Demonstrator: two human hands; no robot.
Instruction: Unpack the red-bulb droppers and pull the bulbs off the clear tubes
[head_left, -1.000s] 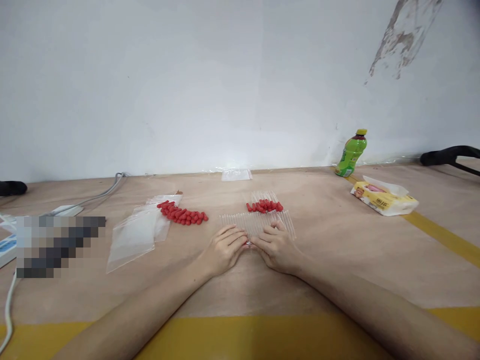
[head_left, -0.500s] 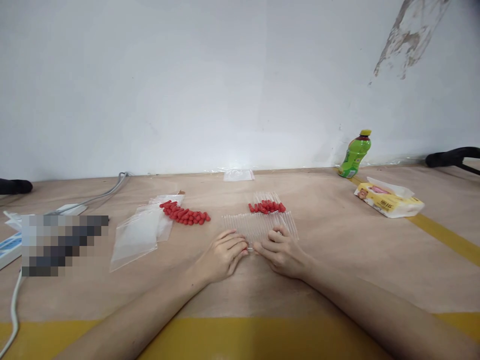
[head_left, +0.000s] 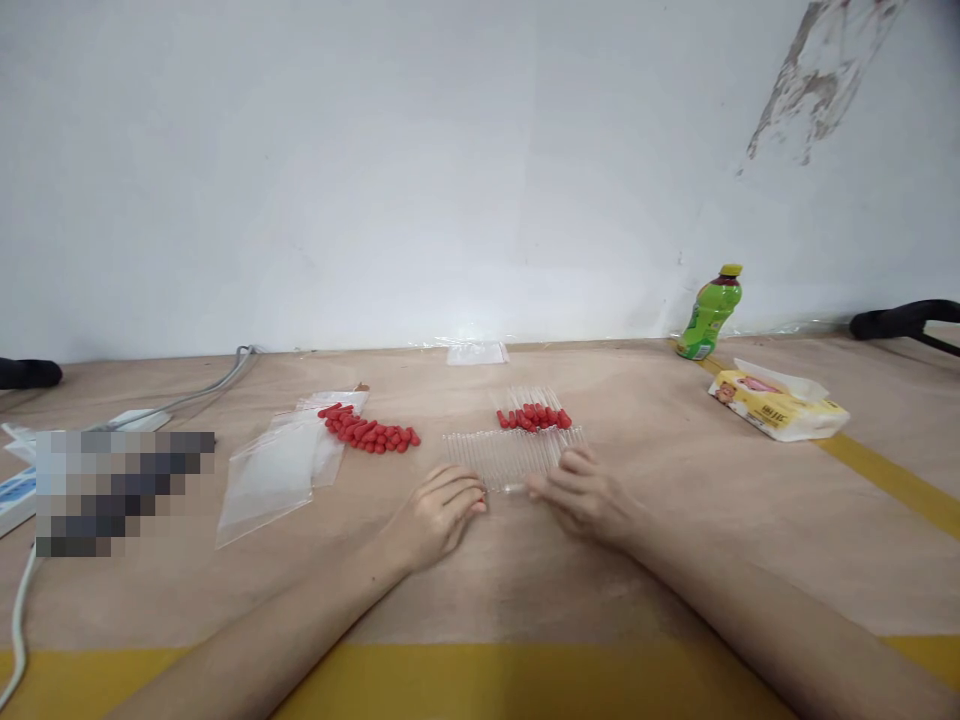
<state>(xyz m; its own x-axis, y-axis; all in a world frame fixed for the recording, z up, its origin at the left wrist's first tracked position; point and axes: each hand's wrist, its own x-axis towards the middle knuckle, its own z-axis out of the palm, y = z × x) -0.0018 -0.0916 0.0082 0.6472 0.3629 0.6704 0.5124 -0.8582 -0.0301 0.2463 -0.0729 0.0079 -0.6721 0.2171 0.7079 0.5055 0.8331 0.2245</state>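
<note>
Clear thin tubes (head_left: 499,460) lie side by side in a row on the brown-covered table. At the row's front left edge rests my left hand (head_left: 442,510), its fingers loosely bent with nothing visible in them. My right hand (head_left: 592,495) is at the row's front right, fingers half curled and apart, slightly blurred; I see nothing held there. Just behind the row are tubes with red rubber bulbs (head_left: 534,416) on their near ends. A pile of loose red bulbs (head_left: 367,432) lies to the left, partly on clear plastic bags (head_left: 270,475).
A green drink bottle (head_left: 709,315) stands by the wall at the right, with a tissue pack (head_left: 780,405) in front of it. A small bag (head_left: 478,352) lies at the wall. On the left are a power strip (head_left: 16,495), cables and a blurred-out dark object (head_left: 124,495).
My two hands have moved apart from the middle of the row's front edge, the left one leftward, the right one rightward. More of the tubes shows between them.
</note>
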